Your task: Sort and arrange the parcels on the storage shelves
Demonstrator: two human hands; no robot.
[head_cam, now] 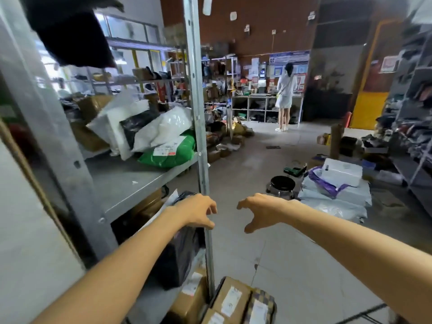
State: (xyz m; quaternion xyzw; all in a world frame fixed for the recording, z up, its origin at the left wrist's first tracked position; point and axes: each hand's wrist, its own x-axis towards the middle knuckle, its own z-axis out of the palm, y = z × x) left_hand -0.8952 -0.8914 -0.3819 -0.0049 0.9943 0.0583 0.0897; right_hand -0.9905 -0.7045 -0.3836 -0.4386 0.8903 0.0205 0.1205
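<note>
Both bare arms reach forward at about the same height, palms turned down and wrists slightly bent. The left hand (196, 210) sits in front of the metal upright (198, 113) of the storage shelf (131, 183). Its fingers (211, 208) are loosely curled and hold nothing, and I cannot tell whether the thumb touches the post. The right hand (261, 210) hangs over the tiled floor (292, 265), just beside the left and apart from it. Its fingers (243, 204) are bent downward and a little spread, claw-like, with the thumb pointing down, and they are also empty. The parcels are out of both hands. A green parcel (170, 155) with a white label lies at the far end of the shelf board beside the upright, and white bags (173, 123) and a black bag (138, 125) are heaped on and behind it. On the level below, a dark wrapped parcel (177, 256) lies under the left forearm. Labelled cartons (231, 300) stand at the foot of the upright. To the right, well apart from the hands, a pile of grey mailers (332, 197) lies on the floor with 1 white box (342, 171) on top and a black stool (281, 183) beside it. At the far end of the room 1 person (285, 94) stands at a bench.
</note>
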